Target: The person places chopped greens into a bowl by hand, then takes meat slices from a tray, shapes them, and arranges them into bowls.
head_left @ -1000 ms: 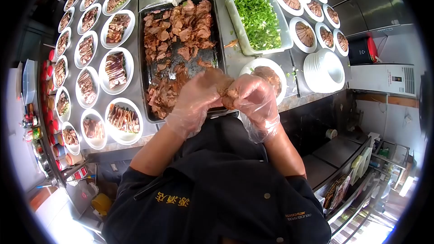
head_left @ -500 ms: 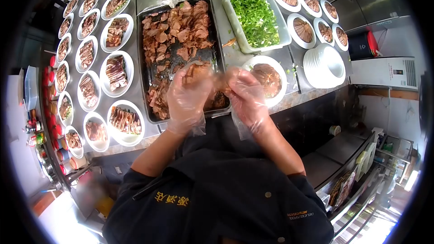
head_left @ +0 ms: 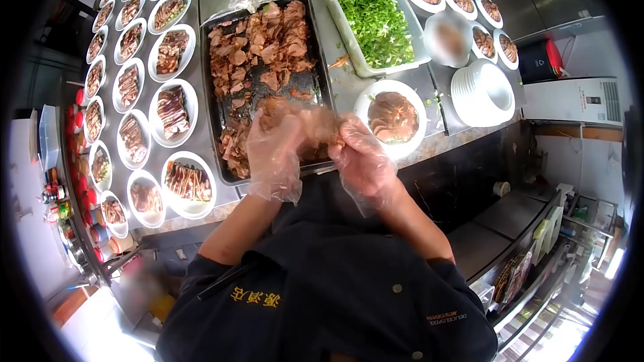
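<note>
Both of my hands wear clear plastic gloves and are over the near end of a black tray (head_left: 209, 104) of sliced brown meat (head_left: 231, 53). My left hand (head_left: 274, 154) is closed around a small stack of meat slices (head_left: 276, 110), blurred by motion. Just to its right, my right hand (head_left: 362, 154) pinches the edge of a slice between thumb and fingers. Beside that hand stands a white plate (head_left: 422, 115) with meat slices (head_left: 392, 117) fanned out in it.
A plastic tub (head_left: 420, 50) of chopped green herbs (head_left: 372, 20) stands behind the plate. Stacked white plates (head_left: 493, 97) are at the right. Rows of filled white dishes (head_left: 190, 211) line the table's left side, with more at the back right.
My right hand has shifted slightly left and nearer to me, uncovering more of the plate beside it. My left hand stays near the same spot, still holding meat.
</note>
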A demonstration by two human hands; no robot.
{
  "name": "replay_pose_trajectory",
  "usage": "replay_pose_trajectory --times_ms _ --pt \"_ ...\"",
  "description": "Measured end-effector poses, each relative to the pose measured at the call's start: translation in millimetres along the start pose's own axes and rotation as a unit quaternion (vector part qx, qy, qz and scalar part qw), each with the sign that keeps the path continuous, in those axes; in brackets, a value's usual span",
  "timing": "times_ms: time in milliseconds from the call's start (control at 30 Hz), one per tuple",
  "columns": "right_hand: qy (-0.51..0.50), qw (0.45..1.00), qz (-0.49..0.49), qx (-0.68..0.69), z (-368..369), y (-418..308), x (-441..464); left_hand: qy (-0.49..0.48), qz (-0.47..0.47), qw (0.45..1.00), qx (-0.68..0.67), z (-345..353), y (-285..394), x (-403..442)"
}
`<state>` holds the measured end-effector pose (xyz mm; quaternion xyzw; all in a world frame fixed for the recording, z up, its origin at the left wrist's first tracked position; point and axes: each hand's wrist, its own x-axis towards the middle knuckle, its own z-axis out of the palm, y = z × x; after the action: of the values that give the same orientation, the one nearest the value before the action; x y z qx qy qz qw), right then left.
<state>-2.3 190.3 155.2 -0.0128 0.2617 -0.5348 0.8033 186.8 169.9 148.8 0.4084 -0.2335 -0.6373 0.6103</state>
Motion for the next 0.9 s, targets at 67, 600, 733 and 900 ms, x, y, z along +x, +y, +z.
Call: replay_pose_trajectory --times_ms 67,600,733,900 --pt "0.006 1.000 -0.014 -0.021 -1 0 1 0.032 -0.032 0.998 -0.053 21 17 -7" --pt "0.102 0.961 -0.181 -0.185 17 15 -5 0.077 -0.022 0.997 -0.018 29 -6 -12" --pt "0.133 0.960 -0.151 -0.193 16 16 -4 0.056 0.007 0.993 -0.102 42 -1 -15" --pt "0.088 0.981 -0.114 -0.133 10 17 -4 0.014 -0.013 0.994 -0.110 43 2 -16"
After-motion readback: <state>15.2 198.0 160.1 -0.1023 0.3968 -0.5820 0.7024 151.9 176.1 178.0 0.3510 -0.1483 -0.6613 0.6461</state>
